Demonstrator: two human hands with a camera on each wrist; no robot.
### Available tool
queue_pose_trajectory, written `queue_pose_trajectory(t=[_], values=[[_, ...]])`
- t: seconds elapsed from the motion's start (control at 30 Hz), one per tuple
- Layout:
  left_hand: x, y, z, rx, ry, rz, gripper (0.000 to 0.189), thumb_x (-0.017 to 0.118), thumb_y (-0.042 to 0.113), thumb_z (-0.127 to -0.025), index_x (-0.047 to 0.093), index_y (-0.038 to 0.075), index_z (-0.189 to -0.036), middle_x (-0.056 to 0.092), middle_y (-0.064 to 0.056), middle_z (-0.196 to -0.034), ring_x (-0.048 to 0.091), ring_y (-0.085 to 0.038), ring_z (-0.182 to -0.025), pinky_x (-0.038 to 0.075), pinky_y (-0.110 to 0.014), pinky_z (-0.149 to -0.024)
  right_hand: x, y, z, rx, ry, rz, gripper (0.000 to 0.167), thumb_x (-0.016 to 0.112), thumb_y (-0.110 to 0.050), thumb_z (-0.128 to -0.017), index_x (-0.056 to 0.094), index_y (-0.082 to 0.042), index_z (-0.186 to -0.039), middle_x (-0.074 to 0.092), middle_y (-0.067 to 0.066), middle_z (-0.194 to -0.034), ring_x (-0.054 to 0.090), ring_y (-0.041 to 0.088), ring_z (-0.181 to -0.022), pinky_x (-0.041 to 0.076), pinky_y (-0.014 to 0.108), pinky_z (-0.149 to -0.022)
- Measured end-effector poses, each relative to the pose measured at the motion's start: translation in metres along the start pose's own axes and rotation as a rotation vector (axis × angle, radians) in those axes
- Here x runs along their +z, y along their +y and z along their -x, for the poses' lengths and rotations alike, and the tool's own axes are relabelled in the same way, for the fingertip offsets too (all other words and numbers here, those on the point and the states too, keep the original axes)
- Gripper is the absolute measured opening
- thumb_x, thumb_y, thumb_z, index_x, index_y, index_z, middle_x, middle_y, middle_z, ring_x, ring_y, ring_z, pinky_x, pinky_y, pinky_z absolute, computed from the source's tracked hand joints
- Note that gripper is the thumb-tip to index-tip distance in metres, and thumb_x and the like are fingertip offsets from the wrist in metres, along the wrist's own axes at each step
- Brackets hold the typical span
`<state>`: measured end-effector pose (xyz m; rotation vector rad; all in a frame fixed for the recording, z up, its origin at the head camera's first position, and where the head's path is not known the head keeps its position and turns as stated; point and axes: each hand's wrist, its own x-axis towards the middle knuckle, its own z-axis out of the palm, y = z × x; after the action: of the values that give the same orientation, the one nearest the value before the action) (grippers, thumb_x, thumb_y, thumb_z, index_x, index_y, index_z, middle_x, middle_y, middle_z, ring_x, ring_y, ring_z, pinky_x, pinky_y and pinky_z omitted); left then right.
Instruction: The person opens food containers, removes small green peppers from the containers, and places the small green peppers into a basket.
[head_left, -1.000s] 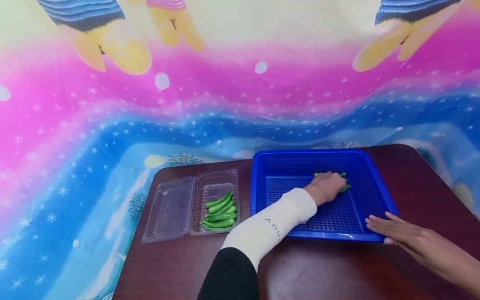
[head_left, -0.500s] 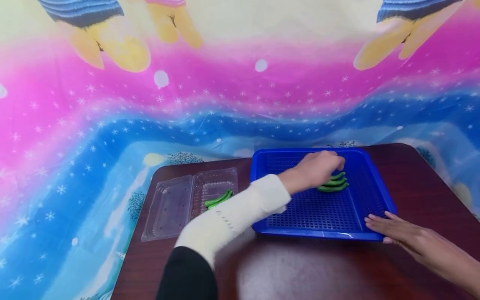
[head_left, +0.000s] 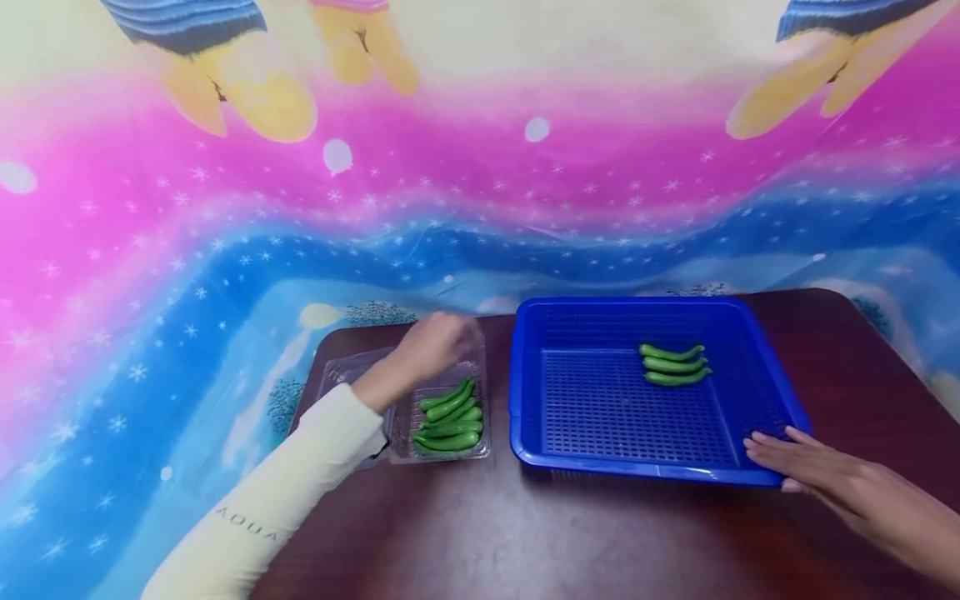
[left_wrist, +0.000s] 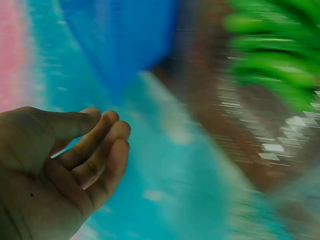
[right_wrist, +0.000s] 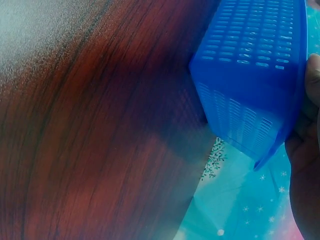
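My left hand (head_left: pixel 438 342) is over the far part of a clear plastic clamshell container (head_left: pixel 401 446). Its fingers are loosely curled around nothing, as the left wrist view shows. Several green chili peppers (head_left: pixel 450 417) lie stacked in the container's near half; they are blurred in the left wrist view. To the right stands a blue perforated plastic basket (head_left: pixel 585 467), with three green chili peppers (head_left: pixel 675 367) side by side on its floor. My right hand (head_left: pixel 832 475) holds the basket's near right corner, fingers over the rim and thumb outside it.
Everything stands on a dark reddish-brown wooden table (head_left: pixel 465 533) with rounded far corners. Behind it hangs a pink and blue printed cloth (head_left: pixel 450 183), close to the table's back edge. The container's lid (head_left: pixel 348 367) lies folded out to the left, partly behind my left forearm.
My left hand has come up out of the basket and swung left over the clear container, leaving three chili peppers in view in the basket. My right hand stays at the basket corner.
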<state>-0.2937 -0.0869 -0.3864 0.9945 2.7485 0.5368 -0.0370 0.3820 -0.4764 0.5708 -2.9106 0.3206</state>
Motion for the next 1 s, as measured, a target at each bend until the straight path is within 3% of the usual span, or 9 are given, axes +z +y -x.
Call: queue_pose_trajectory(t=[0.13,0.3,0.47,0.67,0.87,1.0], values=[[0.029,-0.04,0.029,-0.087,-0.014,-0.059,0.024,0.063,0.002,-0.097,0.071,0.002,-0.119,0.074,-0.013,-0.113,0.071,-0.025,-0.095,0.062,-0.036,-0.081,0.0,0.003,0.002,0.002,0.002,-0.005,0.061,0.074,-0.01,-0.09,0.058,-0.032,-0.145,0.039,-0.029,-0.154,0.0,-0.021,-0.146,-0.002,-0.006,-0.108],[0.054,-0.063,0.045,-0.132,-0.02,-0.019,0.036,0.058,-0.01,-0.09,0.068,-0.002,-0.124,0.071,-0.017,-0.116,0.069,-0.031,-0.107,0.06,-0.043,-0.091,0.002,0.005,0.005,0.111,-0.075,-0.002,0.053,0.068,-0.022,-0.098,0.055,-0.037,-0.147,0.043,-0.025,-0.153,-0.009,-0.026,-0.141,-0.008,-0.006,-0.103],[0.063,-0.069,0.047,-0.125,-0.038,-0.004,0.045,0.051,-0.021,-0.081,0.072,-0.003,-0.117,0.073,-0.018,-0.115,0.071,-0.033,-0.106,0.061,-0.044,-0.09,0.004,0.005,0.007,0.144,-0.098,-0.007,0.051,0.064,-0.026,-0.101,0.053,-0.038,-0.149,0.045,-0.022,-0.153,-0.012,-0.027,-0.139,-0.012,-0.004,-0.103],[0.068,-0.069,0.048,-0.133,-0.053,-0.056,0.039,0.054,-0.021,-0.081,0.073,0.001,-0.106,0.074,-0.015,-0.108,0.072,-0.031,-0.1,0.061,-0.044,-0.088,0.003,0.003,0.005,0.055,-0.027,-0.027,0.058,0.07,-0.014,-0.095,0.055,-0.035,-0.147,0.04,-0.029,-0.154,-0.002,-0.023,-0.145,-0.003,-0.006,-0.106],[0.074,-0.072,0.048,-0.112,-0.073,-0.055,0.032,0.049,-0.022,-0.081,0.069,0.004,-0.086,0.068,-0.006,-0.081,0.063,-0.018,-0.073,0.054,-0.033,-0.066,-0.001,-0.002,0.002,0.029,-0.008,-0.027,0.06,0.071,-0.012,-0.094,0.056,-0.036,-0.146,0.039,-0.03,-0.154,0.0,-0.022,-0.146,-0.002,-0.006,-0.107],[0.075,-0.073,0.048,-0.111,-0.081,-0.045,0.031,0.049,-0.022,-0.083,0.065,0.005,-0.079,0.06,-0.003,-0.072,0.053,-0.014,-0.065,0.047,-0.03,-0.059,-0.001,-0.002,0.002,0.017,0.003,-0.011,0.062,0.073,-0.01,-0.092,0.056,-0.034,-0.146,0.04,-0.029,-0.154,0.0,-0.022,-0.146,-0.001,-0.006,-0.107]])
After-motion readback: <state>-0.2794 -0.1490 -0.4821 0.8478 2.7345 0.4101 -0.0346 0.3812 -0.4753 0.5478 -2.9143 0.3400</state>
